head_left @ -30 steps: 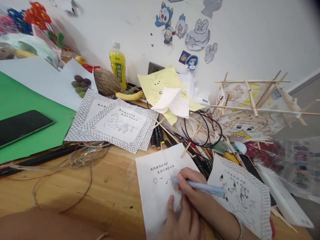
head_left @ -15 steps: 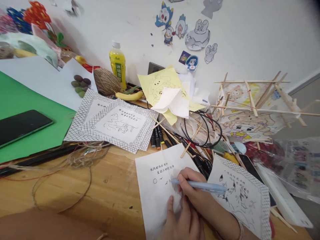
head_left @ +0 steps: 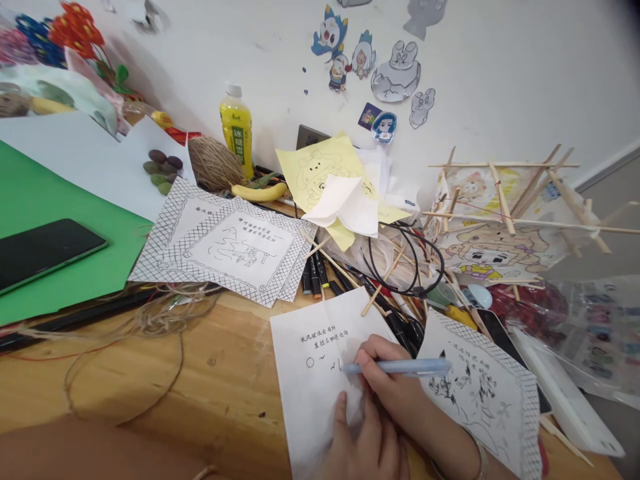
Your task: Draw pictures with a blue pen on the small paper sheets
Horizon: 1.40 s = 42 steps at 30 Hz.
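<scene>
In my right hand [head_left: 383, 370] is a light blue pen [head_left: 410, 367], its tip touching a white sheet of paper [head_left: 305, 393]. That sheet carries two lines of handwritten characters, a small circle, bird-like marks and a short upright stroke by the tip. My left hand [head_left: 363, 440] lies on the lower part of the same sheet with its fingers stretched out, just below the right hand. Beside my right wrist is a paper with a plant drawing [head_left: 480, 393] and a crosshatched border, partly covered by my arm.
Bordered drawings [head_left: 240, 247] lie behind the sheet, beside several markers [head_left: 315, 277]. A phone [head_left: 50, 250] rests on green paper [head_left: 65, 193] at left. A yellow bottle [head_left: 237, 130] and twine ball [head_left: 213, 163] stand at back; a stick frame [head_left: 500, 220] stands at right.
The pen tip has moved slightly down, lengthening a short upright stroke beside the bird marks. The pen's back end has shifted a little. My left hand stays in place.
</scene>
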Tool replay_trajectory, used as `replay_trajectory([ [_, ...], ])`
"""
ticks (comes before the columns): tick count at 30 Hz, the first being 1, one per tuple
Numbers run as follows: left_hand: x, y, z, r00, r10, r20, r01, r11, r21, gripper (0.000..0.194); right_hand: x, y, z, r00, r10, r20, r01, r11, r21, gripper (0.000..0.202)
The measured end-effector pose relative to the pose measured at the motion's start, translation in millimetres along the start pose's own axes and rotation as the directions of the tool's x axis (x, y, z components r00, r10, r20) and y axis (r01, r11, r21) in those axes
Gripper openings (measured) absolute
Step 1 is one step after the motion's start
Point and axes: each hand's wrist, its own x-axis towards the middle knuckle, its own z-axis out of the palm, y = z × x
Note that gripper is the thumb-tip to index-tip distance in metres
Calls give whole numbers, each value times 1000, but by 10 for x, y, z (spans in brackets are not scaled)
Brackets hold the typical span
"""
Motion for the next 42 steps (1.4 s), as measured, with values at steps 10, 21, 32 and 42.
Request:
replay_trajectory([
  [10,-7,-3,-9,1000,10,6,-10,1000,0,25,4,-8,2,1000,-5,7,5,1000,-9,28],
  [21,-9,11,23,1000,2,2,-2,1000,1,26,-3,14,1,999,-27,34,27,999,28,27],
  [32,0,-3,-11,999,23,30,-23,1000,-6,26,-6,35,0,996,-93,13,93,996,17,28],
  [42,94,-94,-74,991,83,-102,-82,997,7,21,-83,116,1,891,-335,-306,384,917,112,14],
])
